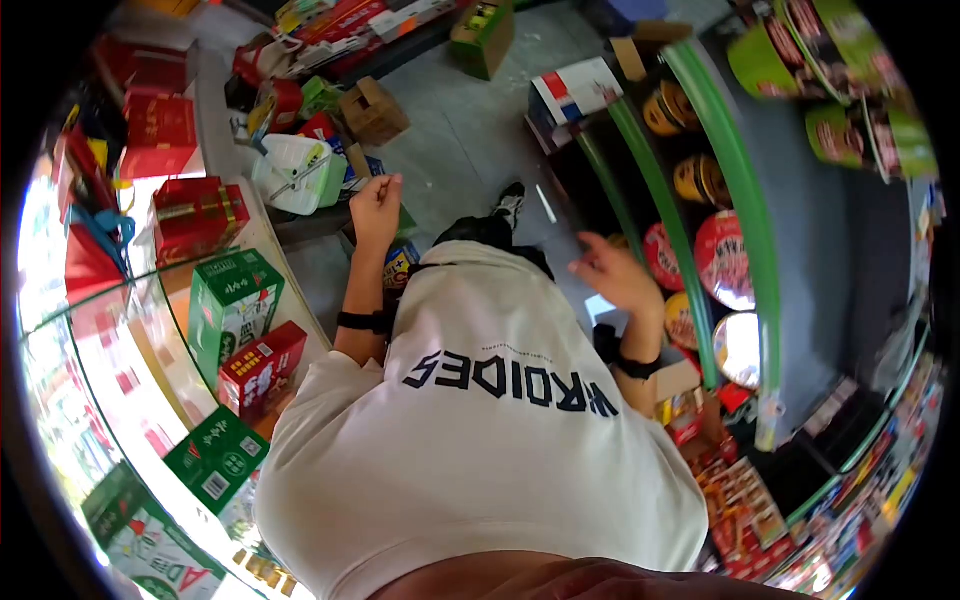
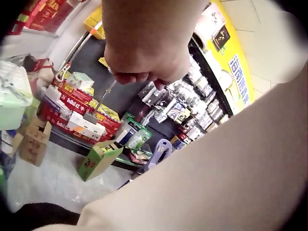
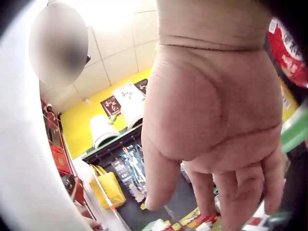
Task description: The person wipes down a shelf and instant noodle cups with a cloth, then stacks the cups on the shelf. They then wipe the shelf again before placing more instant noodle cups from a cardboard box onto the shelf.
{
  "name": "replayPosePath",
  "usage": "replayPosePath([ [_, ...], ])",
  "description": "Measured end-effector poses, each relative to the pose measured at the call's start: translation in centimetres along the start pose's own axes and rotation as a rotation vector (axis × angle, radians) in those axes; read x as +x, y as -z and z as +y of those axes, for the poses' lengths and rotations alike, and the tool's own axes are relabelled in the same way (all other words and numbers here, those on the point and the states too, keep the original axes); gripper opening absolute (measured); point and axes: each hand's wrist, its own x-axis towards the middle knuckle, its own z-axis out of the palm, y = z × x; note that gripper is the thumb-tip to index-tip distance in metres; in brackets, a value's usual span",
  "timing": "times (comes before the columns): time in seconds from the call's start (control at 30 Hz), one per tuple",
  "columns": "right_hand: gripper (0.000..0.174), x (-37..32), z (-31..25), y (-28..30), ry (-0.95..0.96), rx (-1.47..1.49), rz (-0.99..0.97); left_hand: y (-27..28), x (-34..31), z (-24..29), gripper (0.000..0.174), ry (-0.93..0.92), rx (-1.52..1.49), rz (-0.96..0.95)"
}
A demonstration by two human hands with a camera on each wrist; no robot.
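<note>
My left hand (image 1: 377, 212) is raised in front of the body on the left, its fingers loosely curled with nothing visible in them. In the left wrist view, this hand (image 2: 149, 60) shows mostly its palm and short, foreshortened fingers. Closest to it in the head view is a light green plastic box (image 1: 298, 175) with a clear lid. On the other side, my right hand (image 1: 615, 272) hangs beside the shelf with noodle tubs (image 1: 725, 255). Its palm (image 3: 211, 110) faces the right wrist camera, the fingers straight, relaxed and bare of any object.
Green-edged shelves (image 1: 735, 190) line the right side. Gift cartons (image 1: 235, 300) stand on a counter at left. An open cardboard box (image 1: 373, 110) and a green carton (image 1: 482, 38) are on the grey floor (image 1: 450, 130) ahead. Hanging goods (image 2: 192, 103) fill a far rack.
</note>
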Motion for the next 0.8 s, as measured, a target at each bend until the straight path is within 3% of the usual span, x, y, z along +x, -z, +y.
replayPosePath([
  [0.07, 0.063, 1.6, -5.4, 0.7, 0.028, 0.076, -0.072, 0.3, 0.1, -0.5, 0.022, -0.018, 0.02, 0.03],
  [0.17, 0.061, 4.5, -8.3, 0.9, 0.043, 0.075, -0.113, -0.3, 1.3, -0.3, 0.017, -0.007, -0.017, 0.048],
  [0.33, 0.056, 9.5, -5.9, 2.9, -0.017, 0.014, -0.162, -0.7, 6.2, -3.1, 0.021, 0.052, -0.006, 0.036],
  [0.4, 0.058, 11.6, -8.3, 4.8, -0.234, 0.119, -0.14, -0.6, 9.2, -4.7, 0.024, 0.105, -0.015, 0.01],
  [0.5, 0.049, 17.1, -5.6, 6.1, -0.195, -0.103, -0.019, -0.6, 14.7, -8.1, 0.018, 0.165, -0.026, -0.012],
  [0.6, 0.043, 23.4, -7.2, 6.1, -0.238, -0.292, 0.027, 0.7, 19.7, -9.2, 0.016, 0.09, 0.027, -0.125],
  [0.67, 0.041, 29.1, -10.3, 5.2, -0.072, -0.263, -0.016, 2.4, 24.0, -7.7, 0.017, 0.122, 0.043, -0.365],
  [0.8, 0.04, 40.3, -13.8, 3.0, -0.032, -0.017, -0.152, 3.3, 29.8, -7.0, 0.022, 0.139, 0.17, -0.479],
])
